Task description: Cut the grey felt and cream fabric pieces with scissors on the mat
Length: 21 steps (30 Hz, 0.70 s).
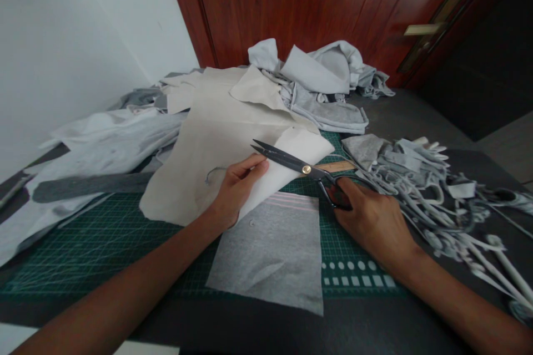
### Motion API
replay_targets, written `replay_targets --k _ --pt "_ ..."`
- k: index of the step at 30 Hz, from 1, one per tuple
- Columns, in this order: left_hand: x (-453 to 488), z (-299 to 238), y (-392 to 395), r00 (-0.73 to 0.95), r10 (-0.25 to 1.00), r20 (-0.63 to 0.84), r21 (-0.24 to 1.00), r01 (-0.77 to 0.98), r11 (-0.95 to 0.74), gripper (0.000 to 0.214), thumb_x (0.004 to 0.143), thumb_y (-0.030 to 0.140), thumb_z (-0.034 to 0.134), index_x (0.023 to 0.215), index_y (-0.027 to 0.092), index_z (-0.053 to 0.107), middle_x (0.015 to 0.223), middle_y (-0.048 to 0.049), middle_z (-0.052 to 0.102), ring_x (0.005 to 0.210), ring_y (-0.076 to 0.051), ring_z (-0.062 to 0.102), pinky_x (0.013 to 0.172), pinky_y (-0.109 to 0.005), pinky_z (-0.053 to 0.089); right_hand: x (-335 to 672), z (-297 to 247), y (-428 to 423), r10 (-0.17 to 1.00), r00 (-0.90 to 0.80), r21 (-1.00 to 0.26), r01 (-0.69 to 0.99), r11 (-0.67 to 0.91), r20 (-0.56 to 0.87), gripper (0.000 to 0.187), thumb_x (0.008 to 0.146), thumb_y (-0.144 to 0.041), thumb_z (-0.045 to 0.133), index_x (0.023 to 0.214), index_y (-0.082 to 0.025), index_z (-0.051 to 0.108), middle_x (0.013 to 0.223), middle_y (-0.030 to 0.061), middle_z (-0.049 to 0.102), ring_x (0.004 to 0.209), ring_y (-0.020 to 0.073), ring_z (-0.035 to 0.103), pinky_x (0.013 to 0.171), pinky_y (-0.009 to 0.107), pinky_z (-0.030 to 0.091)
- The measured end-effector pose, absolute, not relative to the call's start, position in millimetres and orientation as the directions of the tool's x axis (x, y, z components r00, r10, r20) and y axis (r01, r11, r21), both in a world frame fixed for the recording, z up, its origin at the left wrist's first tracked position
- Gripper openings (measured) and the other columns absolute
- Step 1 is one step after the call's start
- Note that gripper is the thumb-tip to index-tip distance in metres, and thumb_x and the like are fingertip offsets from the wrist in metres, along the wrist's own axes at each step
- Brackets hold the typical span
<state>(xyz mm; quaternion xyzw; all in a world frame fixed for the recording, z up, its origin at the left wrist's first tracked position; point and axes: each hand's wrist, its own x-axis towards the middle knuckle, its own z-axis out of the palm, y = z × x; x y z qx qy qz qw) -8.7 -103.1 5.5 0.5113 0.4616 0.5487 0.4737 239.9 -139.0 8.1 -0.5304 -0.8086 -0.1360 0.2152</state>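
My right hand (pixel 372 216) grips the handles of black scissors (pixel 291 161), whose blades lie slightly apart and point left over a cream fabric sheet (pixel 208 150). My left hand (pixel 237 188) pinches the folded edge of that cream fabric just below the blade tips. A grey fabric rectangle (pixel 270 249) lies flat on the green cutting mat (pixel 91 244) in front of me, between my forearms.
A heap of grey and white cut strips (pixel 428 188) lies to the right. Grey garments (pixel 325 83) are piled at the back by a red-brown wooden door (pixel 312 0). White fabric (pixel 95 144) spreads at the left. A wooden ruler (pixel 339 166) lies under the scissors.
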Motion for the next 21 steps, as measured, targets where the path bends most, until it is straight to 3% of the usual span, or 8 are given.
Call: replay_targets --k 8,21 --pt "-8.2 5.4 -103.0 -0.025 0.993 0.119 0.992 -0.042 -0.12 0.025 0.077 0.045 0.076 0.09 0.024 0.082 0.084 -0.0017 0.075 0.075 -0.019 0.06 0.064 -0.028 0.044 237.4 9.6 -139.6 0.828 -0.328 0.016 0.933 0.36 0.455 0.01 0.076 -0.019 0.056 0.085 -0.02 0.054 0.076 0.0034 0.067 0.063 0.0188 0.061 0.054 0.028 0.028" --pt "-7.8 6.0 -103.5 -0.022 0.994 0.103 0.993 -0.054 -0.104 0.022 0.078 0.043 0.075 0.088 0.024 0.081 0.08 -0.0008 0.073 0.073 -0.018 0.058 0.063 -0.028 0.043 236.0 9.9 -141.2 0.802 -0.336 0.019 0.926 0.377 0.493 0.007 0.085 -0.026 0.051 0.081 -0.02 0.054 0.066 0.0017 0.064 0.055 0.0168 0.057 0.052 0.027 0.024"
